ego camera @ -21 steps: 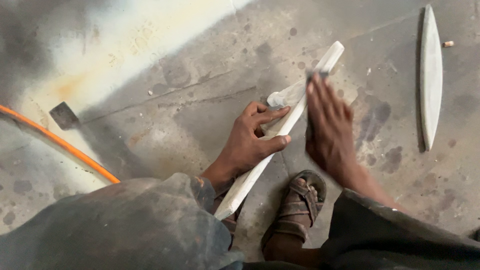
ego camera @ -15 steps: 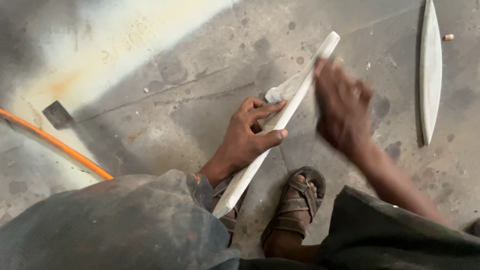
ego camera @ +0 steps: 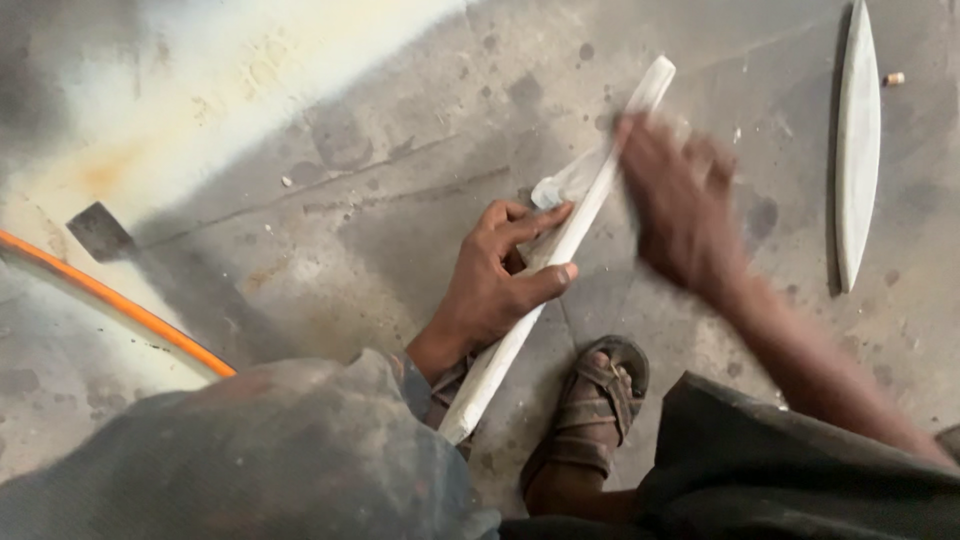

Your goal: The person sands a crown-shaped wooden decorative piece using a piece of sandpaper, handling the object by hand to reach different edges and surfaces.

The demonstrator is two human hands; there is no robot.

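Right hand (ego camera: 680, 205) slid up white wooden strip (ego camera: 560, 250) toward far end, blurred; whether its grip is closed, cannot tell. Left hand (ego camera: 500, 285) grips strip mid-length, strip slanting on floor (ego camera: 330, 180). Sandaled foot (ego camera: 595, 400) just beside strip's near end.

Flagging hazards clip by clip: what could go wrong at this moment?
1. The right hand, blurred, rubs the pale wooden strip bare; splinters or scraped fingers seem possible.
2. The left hand alone steadies the strip, so it might slip or twist.
3. The sandalled foot lies close beside the strip's lower end.
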